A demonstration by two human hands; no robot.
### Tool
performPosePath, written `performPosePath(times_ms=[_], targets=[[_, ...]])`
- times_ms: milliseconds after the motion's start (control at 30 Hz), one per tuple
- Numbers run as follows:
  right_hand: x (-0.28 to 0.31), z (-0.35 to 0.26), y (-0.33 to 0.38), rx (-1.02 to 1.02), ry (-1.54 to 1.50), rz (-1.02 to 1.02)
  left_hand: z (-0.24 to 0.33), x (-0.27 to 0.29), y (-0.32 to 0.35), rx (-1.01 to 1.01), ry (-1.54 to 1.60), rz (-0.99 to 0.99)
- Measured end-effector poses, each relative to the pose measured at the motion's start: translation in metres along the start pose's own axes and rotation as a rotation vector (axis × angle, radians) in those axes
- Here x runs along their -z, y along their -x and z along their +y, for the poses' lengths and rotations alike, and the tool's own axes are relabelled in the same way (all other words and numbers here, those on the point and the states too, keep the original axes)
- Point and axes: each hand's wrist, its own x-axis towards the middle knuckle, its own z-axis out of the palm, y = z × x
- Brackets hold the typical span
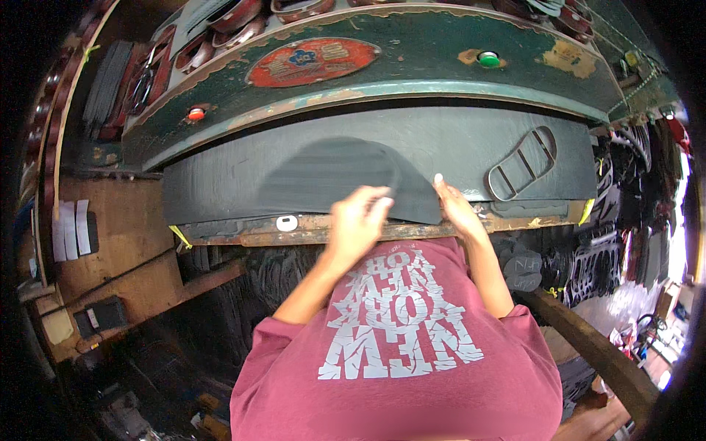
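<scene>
A dark grey rubber sheet (331, 176) lies curled on the black cutting bed (220, 184) of a green press machine (412, 51). My left hand (358, 220) pinches the sheet's near edge at the front of the bed. Just to the right, my right hand (456, 206) rests flat on the same sheet's edge, fingers stretched forward. A sandal-sole-shaped metal cutting die (523, 163) sits on the bed at the right, apart from both hands.
The press has a red button (195, 113) at left, a green button (489, 59) at right and an oval red plate (312, 61). Black rubber cut-outs (588, 257) pile up at the right. A wooden bench (118, 242) stands left.
</scene>
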Motion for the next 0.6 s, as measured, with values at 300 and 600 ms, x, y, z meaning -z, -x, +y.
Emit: performPosePath(times_ms=[300, 600], targets=[[0.000, -0.024, -0.016, 0.386, 0.546, -0.036, -0.105, 0.041, -0.025, -0.223, -0.419, 0.208], [0.015, -0.066, 0.006, 0.706, 0.522, -0.008, -0.164, 0.108, -0.023, 0.055, 0.012, 0.284]])
